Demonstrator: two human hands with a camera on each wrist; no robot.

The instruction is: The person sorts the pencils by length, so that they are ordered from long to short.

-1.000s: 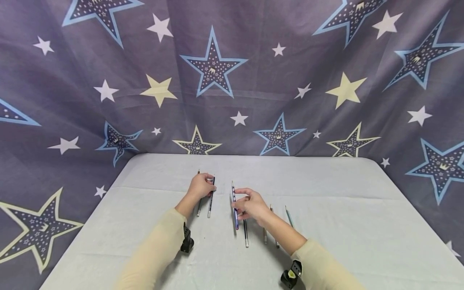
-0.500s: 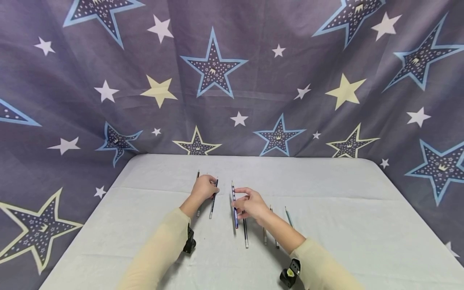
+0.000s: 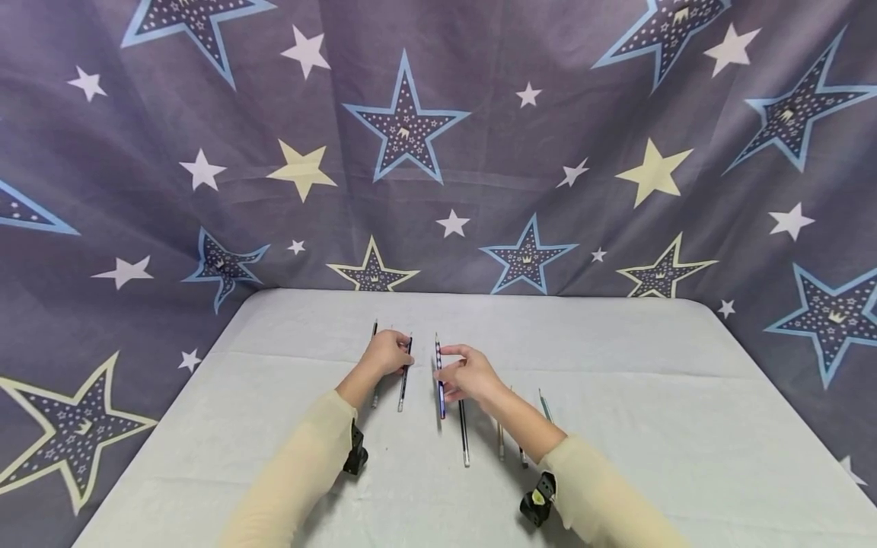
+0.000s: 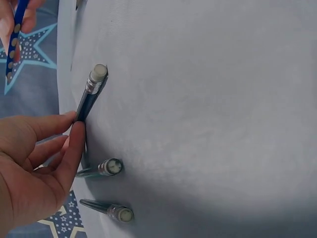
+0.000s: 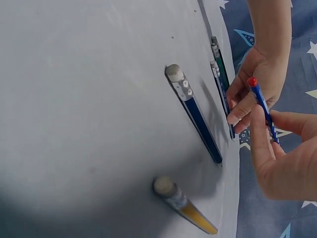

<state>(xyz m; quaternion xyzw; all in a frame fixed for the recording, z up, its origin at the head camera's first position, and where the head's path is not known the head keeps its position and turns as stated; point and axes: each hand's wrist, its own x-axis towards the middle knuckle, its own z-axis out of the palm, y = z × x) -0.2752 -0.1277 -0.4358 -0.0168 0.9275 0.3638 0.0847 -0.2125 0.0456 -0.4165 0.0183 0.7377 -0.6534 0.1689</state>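
Note:
My left hand (image 3: 386, 354) pinches a dark pencil (image 3: 404, 388) between thumb and fingers. Its white eraser end (image 4: 99, 73) points toward me. Two more eraser-tipped pencils lie beside this hand, such as the lower one (image 4: 115, 212) in the left wrist view; the hand partly covers them in the head view. To the right, my right hand (image 3: 473, 377) holds a blue dotted pencil (image 3: 441, 396) by thumb and fingers, tip pointing away. Its red end (image 5: 252, 81) shows in the right wrist view. A dark blue pencil (image 5: 198, 121) lies just under the right hand.
Under the right forearm lie a yellow pencil (image 3: 501, 441) and a dark one (image 3: 524, 458), both partly covered. A teal pencil (image 3: 545, 406) is further right. A pale cloth covers the table (image 3: 651, 426), and a star-patterned curtain (image 3: 466, 190) hangs behind it.
My right hand has carried the blue dotted pencil slightly forward and left. My left hand shifted a little right with its dark pencil, then stayed nearly still.

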